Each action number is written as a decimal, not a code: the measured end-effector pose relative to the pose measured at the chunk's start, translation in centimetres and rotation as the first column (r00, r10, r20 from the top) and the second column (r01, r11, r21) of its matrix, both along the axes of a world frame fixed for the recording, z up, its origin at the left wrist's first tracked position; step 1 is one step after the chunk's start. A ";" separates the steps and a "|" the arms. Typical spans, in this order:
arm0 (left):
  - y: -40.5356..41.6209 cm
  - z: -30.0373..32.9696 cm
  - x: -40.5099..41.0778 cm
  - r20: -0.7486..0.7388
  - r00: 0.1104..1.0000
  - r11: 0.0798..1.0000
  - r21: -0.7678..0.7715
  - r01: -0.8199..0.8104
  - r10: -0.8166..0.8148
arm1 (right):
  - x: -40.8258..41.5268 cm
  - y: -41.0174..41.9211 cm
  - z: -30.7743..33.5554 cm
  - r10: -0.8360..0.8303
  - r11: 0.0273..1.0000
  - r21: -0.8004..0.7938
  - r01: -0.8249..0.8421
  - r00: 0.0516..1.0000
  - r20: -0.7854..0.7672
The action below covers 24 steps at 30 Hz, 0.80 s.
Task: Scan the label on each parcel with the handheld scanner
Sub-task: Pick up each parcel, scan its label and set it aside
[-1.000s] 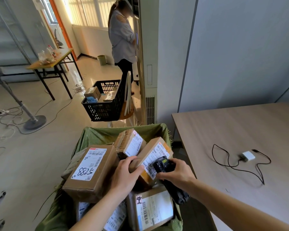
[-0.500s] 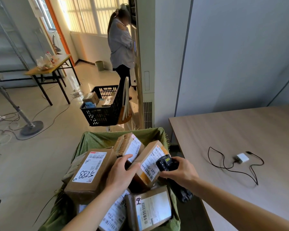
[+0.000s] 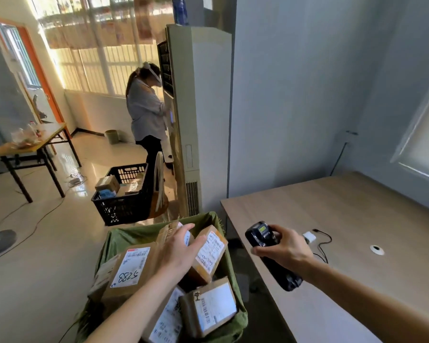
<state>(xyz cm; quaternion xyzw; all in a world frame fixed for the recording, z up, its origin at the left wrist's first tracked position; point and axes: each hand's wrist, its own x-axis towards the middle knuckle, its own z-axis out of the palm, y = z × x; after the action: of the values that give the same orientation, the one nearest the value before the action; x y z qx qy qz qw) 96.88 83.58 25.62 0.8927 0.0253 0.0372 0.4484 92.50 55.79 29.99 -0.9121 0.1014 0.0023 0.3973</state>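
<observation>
Cardboard parcels (image 3: 134, 266) are lying in the green sack (image 3: 144, 237) (labels up). Left hand (image 3: 178, 251) is resting flat, fingers straight, on one parcel; right hand (image 3: 285, 251) is gripping the black handheld scanner (image 3: 270, 253) beside the sack, over the tabletop (image 3: 357, 219) edge.

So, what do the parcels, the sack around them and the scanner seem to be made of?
The parcels look like brown corrugated cardboard, matte, with white paper labels and tape. The sack seems to be woven green plastic or fabric: it is limp and creased. The scanner in the right hand looks like hard black plastic, slightly glossy, with a small lit screen.
</observation>
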 end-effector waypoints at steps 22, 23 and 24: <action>-37.9 17.3 -34.0 0.151 0.501 0.508 0.007 0.861 -0.852 | -54.6 -23.6 16.1 -0.705 0.679 -0.187 0.710 0.702 0.106; -40.3 17.7 -36.8 0.154 0.455 0.462 0.010 0.887 -0.877 | -58.1 -24.8 16.3 -0.732 0.648 -0.190 0.737 0.672 0.110; -42.9 18.0 -39.9 0.155 0.409 0.415 0.011 0.910 -0.900 | -61.8 -26.0 16.6 -0.760 0.617 -0.191 0.764 0.641 0.109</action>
<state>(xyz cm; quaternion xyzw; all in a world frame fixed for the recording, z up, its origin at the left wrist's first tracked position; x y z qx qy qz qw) 56.96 40.73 43.66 0.7428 -0.4895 -0.1508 0.4312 30.70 29.77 46.60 -0.8208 0.4743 -0.1851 0.2587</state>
